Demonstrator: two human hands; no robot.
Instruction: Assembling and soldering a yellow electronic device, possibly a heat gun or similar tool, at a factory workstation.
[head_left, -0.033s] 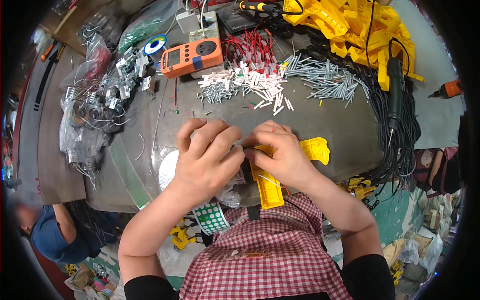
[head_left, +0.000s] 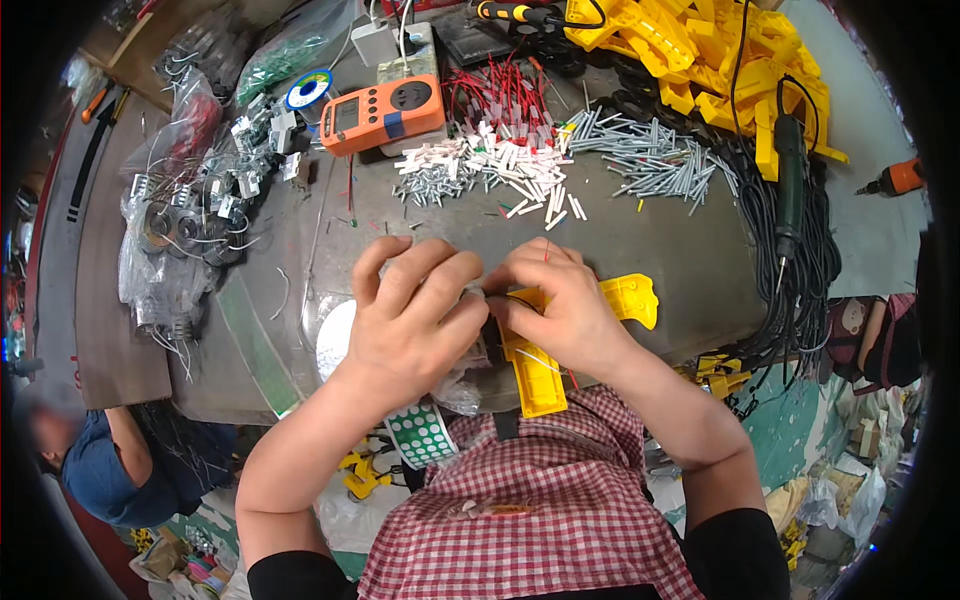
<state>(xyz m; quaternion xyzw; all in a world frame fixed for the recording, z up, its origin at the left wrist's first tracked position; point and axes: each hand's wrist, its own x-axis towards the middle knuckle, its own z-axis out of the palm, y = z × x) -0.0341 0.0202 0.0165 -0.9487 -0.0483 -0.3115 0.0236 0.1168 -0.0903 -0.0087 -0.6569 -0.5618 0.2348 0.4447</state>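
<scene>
My left hand (head_left: 415, 325) and my right hand (head_left: 565, 310) meet over the near middle of the table, fingers bent and pinched close together. What their fingertips hold is hidden. Beneath the right hand lies a yellow plastic housing (head_left: 541, 388) with an open, ribbed inside; its curved end (head_left: 632, 299) sticks out to the right. A thin white wire (head_left: 538, 357) crosses the housing, and a thin red wire shows beside it. Left of the left hand is a white round thing (head_left: 335, 338), partly covered by that hand.
Behind the hands lie white sleeves (head_left: 525, 170), screws (head_left: 650, 155), red wires (head_left: 500, 95) and an orange meter (head_left: 383, 115). Yellow housings (head_left: 700, 50) are heaped far right, near a soldering iron (head_left: 790, 190) and black cables (head_left: 815, 260). Metal parts in plastic (head_left: 185, 230) lie left. Another person (head_left: 130, 470) sits lower left.
</scene>
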